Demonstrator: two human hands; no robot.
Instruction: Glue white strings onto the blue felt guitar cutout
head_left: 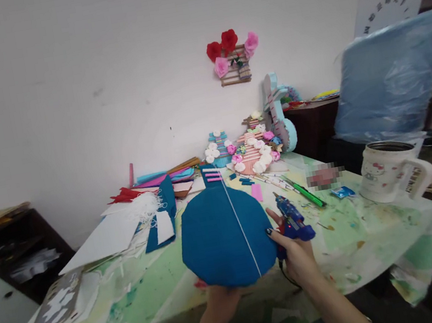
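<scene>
A dark blue cardboard instrument shape (213,240), with a round body and short neck, is tilted up in front of me. My left hand (223,300) supports it from below, fingers mostly hidden behind. One white string (237,213) runs down from the neck to the lower edge. Several pink strips (213,174) cross the neck. My right hand (298,258) is closed around a blue hot glue gun (289,212), its nozzle pointing away and up. The right thumb touches the right rim of the blue shape.
A green utility knife (305,193) and a white mug (385,170) are to the right. White yarn (144,208) lies over blue card on the left. Flower-decorated crafts (254,154) stand by the wall. A grey flat piece (53,307) lies at the left table edge.
</scene>
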